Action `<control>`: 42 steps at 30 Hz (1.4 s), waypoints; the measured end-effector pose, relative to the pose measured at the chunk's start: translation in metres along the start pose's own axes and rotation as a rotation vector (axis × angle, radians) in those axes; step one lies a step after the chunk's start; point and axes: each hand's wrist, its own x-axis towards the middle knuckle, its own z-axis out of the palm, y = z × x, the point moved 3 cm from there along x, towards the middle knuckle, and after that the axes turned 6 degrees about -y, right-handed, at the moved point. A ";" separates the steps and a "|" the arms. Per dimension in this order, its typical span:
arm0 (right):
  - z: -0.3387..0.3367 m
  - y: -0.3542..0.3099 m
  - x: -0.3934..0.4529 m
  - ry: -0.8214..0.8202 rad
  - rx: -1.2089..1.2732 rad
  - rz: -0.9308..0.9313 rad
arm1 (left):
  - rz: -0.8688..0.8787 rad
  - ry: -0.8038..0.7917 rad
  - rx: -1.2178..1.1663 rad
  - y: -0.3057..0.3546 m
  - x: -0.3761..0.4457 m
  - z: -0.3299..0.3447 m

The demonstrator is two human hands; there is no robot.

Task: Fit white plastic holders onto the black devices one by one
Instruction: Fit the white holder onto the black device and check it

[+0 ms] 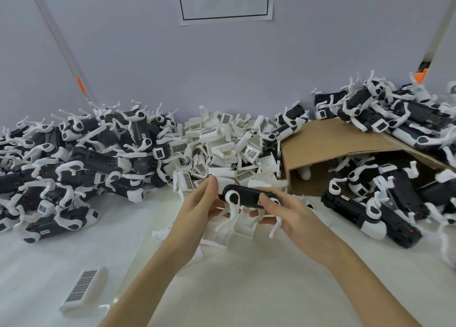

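Head view: beyond the fingertips lies a heap of white ribbed plastic holders (222,149). The oblong black plastic device (243,196) is pinched at its ends between left hand (197,210) and right hand (288,210), fingers curled. It looks light, rigid and smooth; its thin white legs seem fragile, so grip the body.

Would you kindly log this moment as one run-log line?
step: fitting holder | left hand: grips black device | right hand: grips same device | holder pile: behind hands
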 end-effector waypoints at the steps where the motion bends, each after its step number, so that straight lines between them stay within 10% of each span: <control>1: 0.000 0.000 0.000 0.005 0.004 -0.003 | 0.008 0.002 -0.005 0.000 0.000 0.001; 13: 0.005 -0.005 -0.002 0.130 -0.138 -0.171 | 0.021 -0.016 0.048 0.005 -0.001 0.008; 19: 0.017 -0.007 -0.003 0.102 -0.508 -0.371 | 0.484 0.135 0.589 0.019 -0.010 0.002; 26: 0.010 0.003 0.001 0.139 -0.601 -0.226 | 0.535 0.258 0.576 0.025 -0.010 -0.007; 37: 0.017 -0.003 0.000 0.202 -0.549 -0.450 | 1.121 0.020 1.208 0.023 -0.009 -0.004; 42: 0.008 -0.005 -0.001 0.193 -0.639 -0.376 | 0.759 0.152 0.889 0.024 -0.013 0.000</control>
